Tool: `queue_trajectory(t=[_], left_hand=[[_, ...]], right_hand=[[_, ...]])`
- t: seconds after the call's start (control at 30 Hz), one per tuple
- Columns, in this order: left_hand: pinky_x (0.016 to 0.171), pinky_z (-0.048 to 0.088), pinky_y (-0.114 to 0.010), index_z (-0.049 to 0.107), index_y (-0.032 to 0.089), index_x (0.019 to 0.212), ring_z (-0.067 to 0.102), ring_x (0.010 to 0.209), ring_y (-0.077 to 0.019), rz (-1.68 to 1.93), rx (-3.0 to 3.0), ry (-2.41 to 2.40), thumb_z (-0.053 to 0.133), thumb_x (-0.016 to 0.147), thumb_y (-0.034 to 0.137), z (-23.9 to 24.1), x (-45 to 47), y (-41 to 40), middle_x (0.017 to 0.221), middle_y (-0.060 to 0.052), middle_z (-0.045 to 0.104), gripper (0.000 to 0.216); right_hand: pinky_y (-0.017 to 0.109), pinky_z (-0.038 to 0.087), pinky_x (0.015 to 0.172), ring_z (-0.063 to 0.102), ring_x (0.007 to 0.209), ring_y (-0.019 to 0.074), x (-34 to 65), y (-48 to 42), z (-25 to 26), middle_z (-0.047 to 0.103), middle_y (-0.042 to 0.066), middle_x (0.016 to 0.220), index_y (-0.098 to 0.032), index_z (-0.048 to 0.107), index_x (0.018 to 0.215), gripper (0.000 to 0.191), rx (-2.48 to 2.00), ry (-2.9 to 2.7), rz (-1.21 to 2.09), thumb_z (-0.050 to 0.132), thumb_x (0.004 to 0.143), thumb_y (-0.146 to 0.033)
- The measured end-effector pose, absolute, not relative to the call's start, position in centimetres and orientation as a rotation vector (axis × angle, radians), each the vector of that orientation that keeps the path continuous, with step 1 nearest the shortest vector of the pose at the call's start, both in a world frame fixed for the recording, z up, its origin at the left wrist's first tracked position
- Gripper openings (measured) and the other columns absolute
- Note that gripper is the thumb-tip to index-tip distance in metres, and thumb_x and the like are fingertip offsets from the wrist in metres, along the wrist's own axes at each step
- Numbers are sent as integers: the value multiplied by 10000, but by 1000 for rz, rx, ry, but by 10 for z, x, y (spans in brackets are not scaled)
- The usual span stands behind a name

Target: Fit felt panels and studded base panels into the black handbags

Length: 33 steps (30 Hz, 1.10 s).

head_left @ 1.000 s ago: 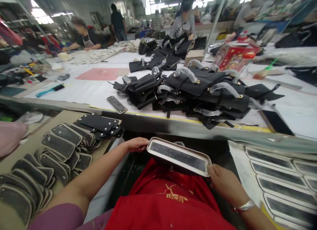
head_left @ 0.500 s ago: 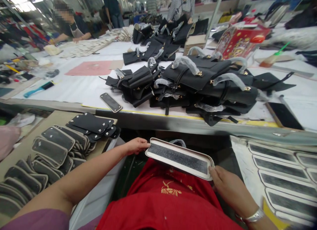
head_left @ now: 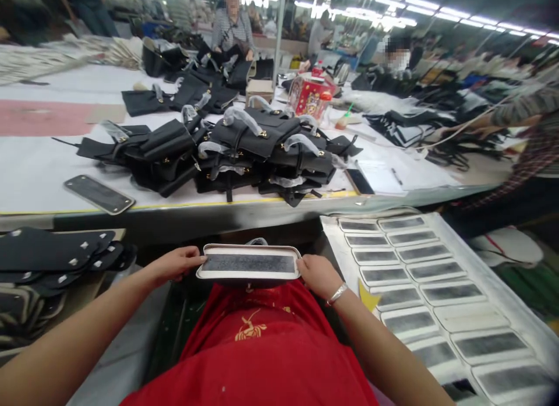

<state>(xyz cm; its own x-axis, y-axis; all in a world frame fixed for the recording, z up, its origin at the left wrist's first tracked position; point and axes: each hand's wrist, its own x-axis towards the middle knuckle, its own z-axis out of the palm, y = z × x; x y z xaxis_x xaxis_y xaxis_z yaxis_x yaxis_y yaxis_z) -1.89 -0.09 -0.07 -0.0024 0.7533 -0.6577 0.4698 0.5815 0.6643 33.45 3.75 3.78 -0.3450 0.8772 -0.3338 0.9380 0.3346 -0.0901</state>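
Observation:
Over my lap a bag is held with its long, rounded base panel [head_left: 248, 264] turned up towards me; the panel has a cream rim and a dark grey strip along its middle. My left hand [head_left: 181, 263] is closed, its fingertips pinching the left end. At the right end my right hand [head_left: 318, 273] grips the rim between thumb and fingers. Behind the panel shows a plastic-wrapped handle [head_left: 257, 242]. The rest of the bag is mostly hidden beneath the panel. A red apron [head_left: 253, 365] lies below it.
Black bags [head_left: 262, 144] are piled on the white table [head_left: 26, 184], near a loose dark panel [head_left: 99, 194] and a phone [head_left: 360, 182]. To my right a board [head_left: 345, 257] bears rows of cream-edged panels. Stacked black pieces [head_left: 52, 249] lie left. Co-workers stand beyond.
My view has swung to the right, bringing more of the right-hand board and another worker's arm into sight. The held panel has gone from slanted to nearly level; both hands still grip its ends.

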Motion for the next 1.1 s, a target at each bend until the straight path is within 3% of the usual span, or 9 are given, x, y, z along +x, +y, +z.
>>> queue_trajectory(t=[0.23, 0.33, 0.4, 0.5, 0.57, 0.67, 0.8, 1.1], left_hand=[[446, 349, -174, 406, 194, 697, 423, 540, -104, 421, 926, 1618, 598, 605, 647, 5, -14, -10, 561, 60, 433, 500], [477, 408, -190, 407, 190, 707, 442, 571, -107, 453, 884, 1553, 608, 643, 607, 3, -19, -11, 578, 55, 447, 467], [493, 437, -203, 410, 188, 717, 451, 583, -108, 464, 854, 1501, 616, 664, 580, -1, -22, -10, 589, 52, 455, 446], [509, 466, -219, 409, 184, 723, 458, 582, -101, 480, 792, 1411, 631, 684, 541, -6, -27, -8, 603, 54, 457, 422], [525, 480, -225, 403, 183, 728, 468, 590, -96, 488, 744, 1352, 641, 698, 510, -8, -29, -7, 626, 54, 465, 405], [547, 494, -229, 395, 183, 736, 487, 616, -92, 495, 683, 1295, 655, 710, 464, -10, -31, -5, 660, 52, 477, 384], [576, 510, -248, 408, 180, 737, 510, 646, -99, 491, 649, 1260, 667, 707, 439, -11, -34, -3, 689, 44, 504, 368], [567, 500, -239, 427, 170, 699, 509, 615, -94, 458, 638, 1315, 708, 644, 465, -13, -32, 5, 687, 42, 506, 411]], right_hand=[[261, 372, 614, 621, 743, 209, 327, 38, 33, 649, 114, 794, -122, 599, 784, 352, 1633, 2376, -332, 303, 953, -212], [270, 400, 626, 623, 746, 228, 327, 39, 31, 642, 130, 778, -134, 561, 743, 352, 1714, 2394, -463, 306, 952, -257], [267, 428, 600, 624, 690, 215, 333, 40, 27, 628, 105, 706, -154, 521, 714, 367, 1801, 2349, -858, 298, 956, -317], [232, 454, 495, 600, 542, 159, 348, 42, 20, 587, 40, 598, -171, 484, 733, 366, 1947, 1910, -1855, 305, 946, -409], [197, 465, 486, 590, 529, 123, 357, 43, 14, 599, 24, 633, -164, 487, 770, 306, 1891, 1559, -2387, 438, 897, -438], [150, 467, 499, 579, 537, 82, 364, 46, 7, 606, 0, 662, -160, 477, 792, 340, 1707, 1299, -2760, 668, 756, -439], [137, 464, 471, 565, 497, 72, 364, 54, -1, 587, -32, 612, -172, 441, 788, 407, 1599, 1174, -2807, 732, 698, -442], [132, 448, 399, 570, 464, 88, 358, 76, 2, 604, -4, 602, -162, 446, 744, 459, 1673, 1341, -2406, 733, 657, -511]])
